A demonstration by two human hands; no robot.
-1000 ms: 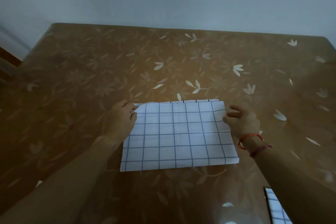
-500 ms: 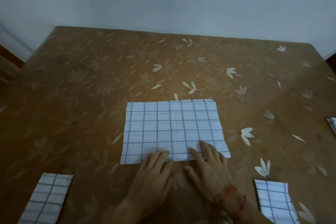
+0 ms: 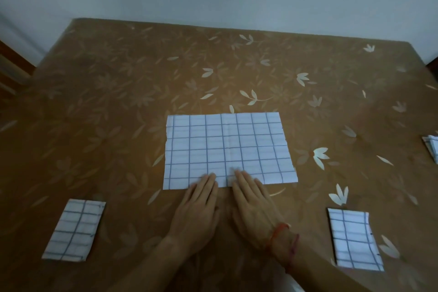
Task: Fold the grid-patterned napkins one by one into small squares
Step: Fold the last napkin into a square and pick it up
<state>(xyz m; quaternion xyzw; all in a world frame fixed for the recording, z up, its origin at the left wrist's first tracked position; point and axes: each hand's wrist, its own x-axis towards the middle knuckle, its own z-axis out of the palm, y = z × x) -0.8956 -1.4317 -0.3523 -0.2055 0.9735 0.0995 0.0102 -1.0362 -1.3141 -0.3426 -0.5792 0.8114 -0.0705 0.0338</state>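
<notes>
A white napkin with a blue grid (image 3: 228, 149) lies flat as a wide rectangle in the middle of the table. My left hand (image 3: 198, 211) and my right hand (image 3: 254, 208) rest palm down side by side at its near edge, fingers stretched out, fingertips pressing on the cloth near the centre crease. Neither hand holds anything. A folded grid napkin (image 3: 74, 230) lies at the near left, another folded grid napkin (image 3: 354, 240) at the near right.
The table carries a brown cloth with pale leaf print (image 3: 142, 83) and stands against a light wall. At the far right edge part of one more grid napkin (image 3: 432, 147) shows. Wooden furniture (image 3: 11, 66) stands left of the table.
My hands left the napkin's far corners and came down to its near edge, side by side. In the last half second they barely shifted; the view widened to show the side napkins.
</notes>
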